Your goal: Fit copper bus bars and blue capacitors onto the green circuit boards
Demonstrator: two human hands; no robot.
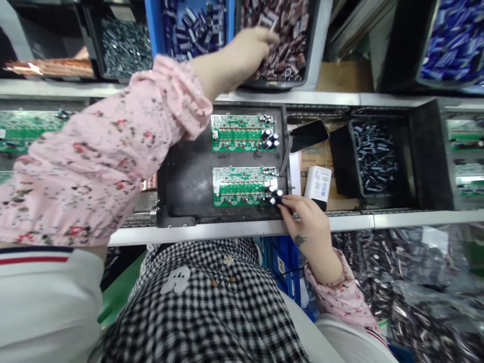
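Observation:
My left hand [247, 53] reaches over a dark bin [308, 60] of brown cylindrical capacitors [289, 50]; its fingers are stretched out and slightly blurred, with no part clearly held. At the lower green circuit board [244, 194], my right hand [308, 219] pinches a dark capacitor [279, 200] at the board's lower right corner. Other capacitors stand upright just above it. The upper circuit board [242, 133] carries several dark capacitors with pale tops at its right end. Both boards lie in a black tray [185, 176].
A blue bin [230, 30] of blue capacitors and a bin of small grey parts [126, 48] stand at the back. Right of the tray are a black flap [310, 135], a white box [318, 184] and a bin of dark parts [374, 156]. Bagged parts [423, 302] lie lower right.

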